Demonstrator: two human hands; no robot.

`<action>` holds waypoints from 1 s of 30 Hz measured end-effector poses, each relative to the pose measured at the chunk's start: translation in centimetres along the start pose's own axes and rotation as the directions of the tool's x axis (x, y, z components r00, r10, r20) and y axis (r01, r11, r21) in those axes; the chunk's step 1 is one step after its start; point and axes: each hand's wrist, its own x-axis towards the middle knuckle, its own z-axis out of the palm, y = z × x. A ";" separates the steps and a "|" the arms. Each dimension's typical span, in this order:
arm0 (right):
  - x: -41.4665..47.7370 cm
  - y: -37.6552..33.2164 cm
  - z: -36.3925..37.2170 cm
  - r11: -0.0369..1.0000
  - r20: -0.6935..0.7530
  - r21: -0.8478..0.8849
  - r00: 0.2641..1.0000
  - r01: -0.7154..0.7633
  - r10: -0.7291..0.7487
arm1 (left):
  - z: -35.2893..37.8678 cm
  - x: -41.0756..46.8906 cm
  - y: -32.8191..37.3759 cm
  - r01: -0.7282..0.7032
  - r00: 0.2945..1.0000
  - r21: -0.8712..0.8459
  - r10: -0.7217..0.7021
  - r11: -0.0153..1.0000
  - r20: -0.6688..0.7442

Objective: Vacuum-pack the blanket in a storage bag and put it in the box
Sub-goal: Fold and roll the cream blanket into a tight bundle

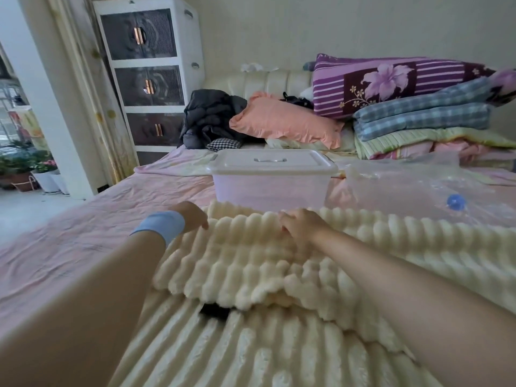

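two curled grips on cream blanket (pixel 245 263): left hand (pixel 192 216), right hand (pixel 303 226), near box (pixel 268 188)

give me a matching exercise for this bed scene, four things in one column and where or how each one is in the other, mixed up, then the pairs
Things
1. blanket
2. box
3. storage bag
4. peach pillow

Place or state
a. lid on, standing in the middle of the bed
b. clear, lying flat to the right of the box, blue valve showing
c. cream and ribbed, left hand and right hand on it
d. leaning near the headboard

Pairs: 1-c, 2-a, 3-b, 4-d
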 end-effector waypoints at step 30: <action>8.8 3.1 5.2 0.882 0.029 -0.469 0.997 -0.045 0.066 | 7.6 4.7 5.5 -0.360 0.653 0.146 0.360 0.922 -0.666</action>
